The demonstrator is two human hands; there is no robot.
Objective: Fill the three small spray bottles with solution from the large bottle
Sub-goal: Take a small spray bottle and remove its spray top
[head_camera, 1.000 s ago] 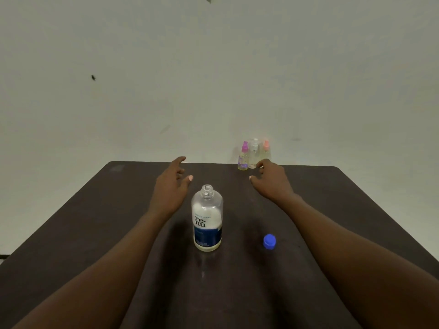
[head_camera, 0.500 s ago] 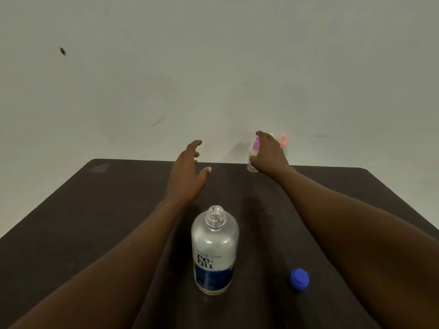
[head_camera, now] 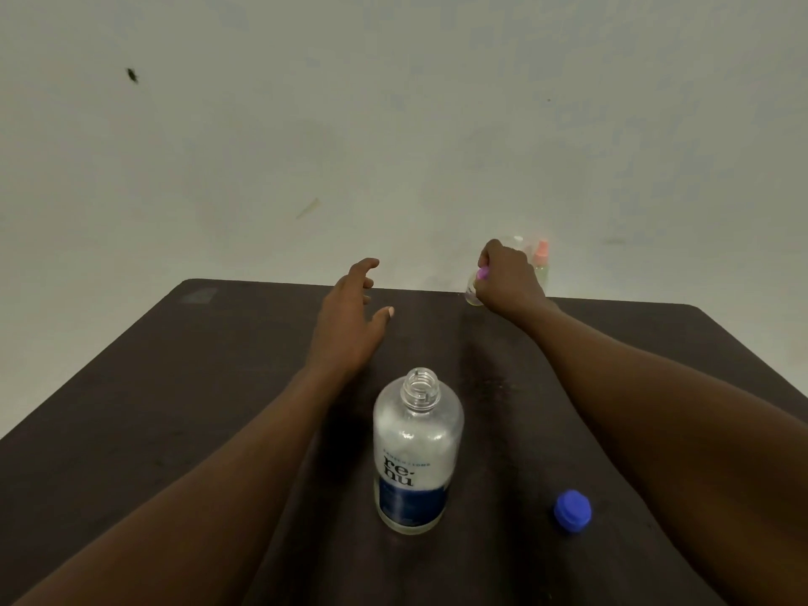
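Note:
The large clear bottle [head_camera: 417,452] with a blue "re-nu" label stands uncapped near the table's front. Its blue cap [head_camera: 572,510] lies to the right of it. At the table's far edge my right hand [head_camera: 509,277] grips the purple-topped spray bottle [head_camera: 474,288], fingers curled over its top. Behind the hand the orange-topped spray bottle [head_camera: 541,260] shows, and only the top of the white-topped spray bottle [head_camera: 518,240] peeks out. My left hand [head_camera: 352,317] hovers above the table with fingers spread, holding nothing, left of the spray bottles.
The dark brown table [head_camera: 175,387] runs up to a pale wall [head_camera: 393,124], and the spray bottles stand right at its far edge.
My right hand reached to the far edge and closed over the purple-topped spray bottle. My left hand moved forward slightly. The view has come closer to the large bottle.

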